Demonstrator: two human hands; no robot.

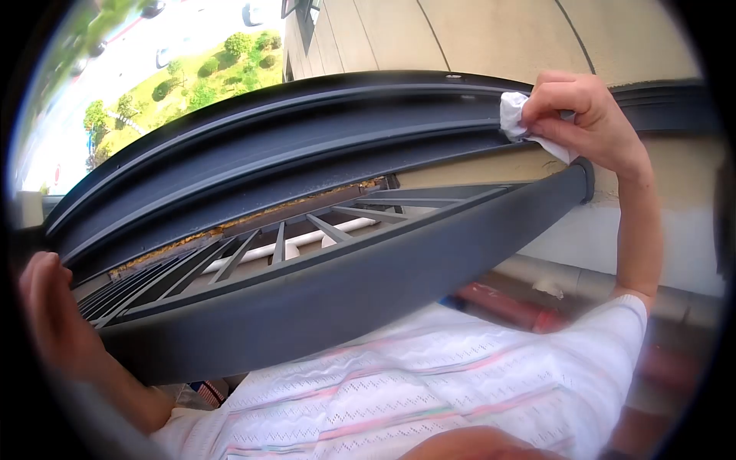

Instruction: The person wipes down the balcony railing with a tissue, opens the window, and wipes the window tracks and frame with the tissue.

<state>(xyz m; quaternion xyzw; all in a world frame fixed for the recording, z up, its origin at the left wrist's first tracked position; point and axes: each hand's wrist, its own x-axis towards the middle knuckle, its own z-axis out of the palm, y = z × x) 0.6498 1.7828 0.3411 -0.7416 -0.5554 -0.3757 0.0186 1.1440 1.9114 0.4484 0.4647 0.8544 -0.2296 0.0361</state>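
Note:
At the upper right my right hand (573, 115) pinches a crumpled white cloth or tissue (514, 115) against the right end of the dark window track (322, 126). A loose corner of the white piece hangs below the fingers, over the track's lower edge. My left hand (47, 295) is at the far left, by the left end of the track and the railing. Its fingers look curled, but the dark image edge and blur hide what they hold, if anything. The wide dark top rail (353, 284) of the railing runs between my body and the track.
Slanted bars (280, 241) and a white pipe (307, 241) lie below the track. A beige wall (491, 34) rises beyond it. Trees and grass (203, 96) show far below at upper left. A red object (514, 307) sits under the rail at right.

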